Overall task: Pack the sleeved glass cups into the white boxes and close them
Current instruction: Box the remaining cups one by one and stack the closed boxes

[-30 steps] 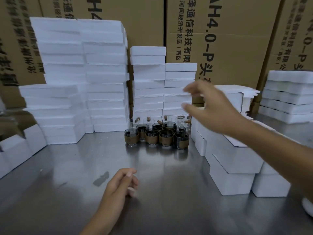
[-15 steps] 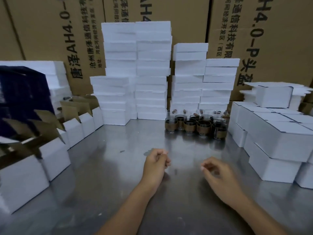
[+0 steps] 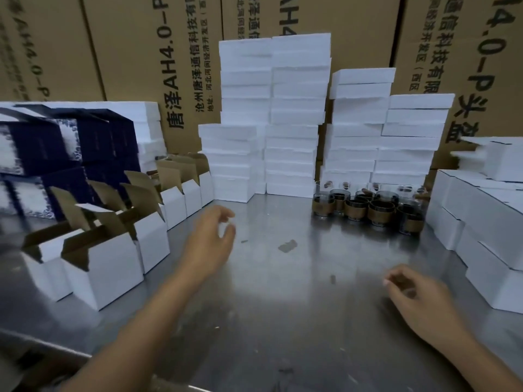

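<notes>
The left hand (image 3: 208, 244) has moved from mid-frame toward the open white boxes (image 3: 113, 258) at the left, fingers loosely curled and empty. The right hand (image 3: 421, 301), lower right, is slack and empty too. The sleeved cups (image 3: 368, 207) stand untouched right of centre, so a box probably comes first.

open boxes (image 3: 113, 258) left, cups (image 3: 368, 209) centre-back – closed boxes (image 3: 486, 222) right, stacks (image 3: 271, 123) behind

One wide-angle head-worn camera looks forward and down across a steel table (image 3: 283, 312), close over its near edge, facing white boxes (image 3: 492, 222) and cardboard cartons (image 3: 127, 52) behind.
</notes>
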